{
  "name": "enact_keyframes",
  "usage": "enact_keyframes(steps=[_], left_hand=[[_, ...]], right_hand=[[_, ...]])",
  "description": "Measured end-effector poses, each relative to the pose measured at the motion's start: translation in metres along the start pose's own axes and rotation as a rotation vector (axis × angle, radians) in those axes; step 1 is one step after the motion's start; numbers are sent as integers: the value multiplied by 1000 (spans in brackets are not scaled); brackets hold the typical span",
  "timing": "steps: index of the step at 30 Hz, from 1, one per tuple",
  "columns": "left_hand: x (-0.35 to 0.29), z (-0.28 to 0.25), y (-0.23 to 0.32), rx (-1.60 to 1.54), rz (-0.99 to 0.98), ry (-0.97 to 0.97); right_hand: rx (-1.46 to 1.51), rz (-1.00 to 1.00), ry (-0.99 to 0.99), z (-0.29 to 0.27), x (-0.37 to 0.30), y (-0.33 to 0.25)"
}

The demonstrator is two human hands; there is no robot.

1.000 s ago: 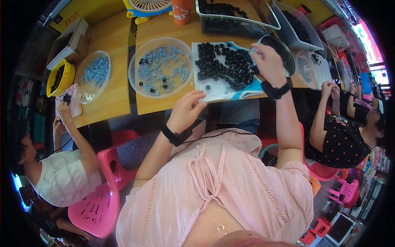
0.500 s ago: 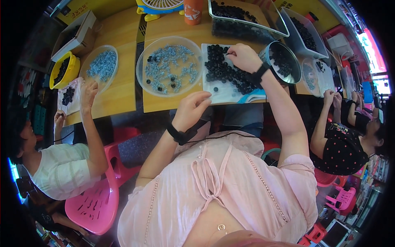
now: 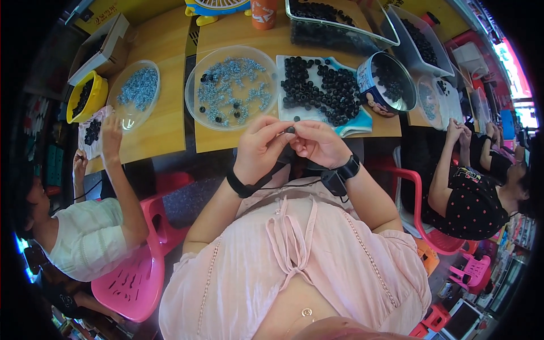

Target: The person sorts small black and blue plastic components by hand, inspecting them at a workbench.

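In front of my chest, at the table's near edge, my two hands meet. My left hand (image 3: 259,148) is closed in a pinch on a small black round piece (image 3: 290,130). My right hand (image 3: 322,143) pinches at that same piece from the other side; anything else inside its fingers is hidden. Just beyond them lies a white and teal cloth (image 3: 360,120), with many similar black pieces (image 3: 340,93) spread over it. To its left stands a shallow clear round tray (image 3: 191,96), holding small light-blue pieces (image 3: 232,73) and a few black ones.
A round tin (image 3: 368,93) of black pieces stands right of the cloth. Behind are clear bins (image 3: 340,41), an orange cup (image 3: 264,14) and a blue and yellow fan (image 3: 218,7). People sit on both sides, the left one beside a yellow basket (image 3: 102,96).
My right hand has come back from the black pieces on the cloth to meet my left hand. My left hand has shifted slightly, and a black piece now shows between the fingertips.
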State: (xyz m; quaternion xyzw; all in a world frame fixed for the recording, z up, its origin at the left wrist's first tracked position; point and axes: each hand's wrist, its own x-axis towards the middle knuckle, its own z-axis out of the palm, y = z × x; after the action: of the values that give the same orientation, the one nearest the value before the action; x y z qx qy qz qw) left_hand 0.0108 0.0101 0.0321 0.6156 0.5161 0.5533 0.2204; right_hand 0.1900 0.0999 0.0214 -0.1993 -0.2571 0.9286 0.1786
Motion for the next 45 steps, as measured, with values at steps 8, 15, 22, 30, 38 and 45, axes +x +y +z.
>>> enact_keyframes(steps=[8, 15, 22, 30, 38, 45], left_hand=[[-5, 0, -1, 38, -61, 12], [-5, 4, -3, 50, -33, 39], [-9, 8, 1, -12, -137, 24], [-17, 15, -19, -110, -385, -35], [-19, 10, -32, -584, -712, 15], [-18, 4, -30, -924, -736, -1]], right_hand=[[-113, -35, 108, -1, 3, 6], [-123, -99, 107, -4, 5, 10], [-262, -153, 227, 4, 1, 8], [-714, -336, 403, 2, 3, 20], [-1523, -692, 603, -4, 2, -7], [-1706, -803, 450, -3, 6, -12]])
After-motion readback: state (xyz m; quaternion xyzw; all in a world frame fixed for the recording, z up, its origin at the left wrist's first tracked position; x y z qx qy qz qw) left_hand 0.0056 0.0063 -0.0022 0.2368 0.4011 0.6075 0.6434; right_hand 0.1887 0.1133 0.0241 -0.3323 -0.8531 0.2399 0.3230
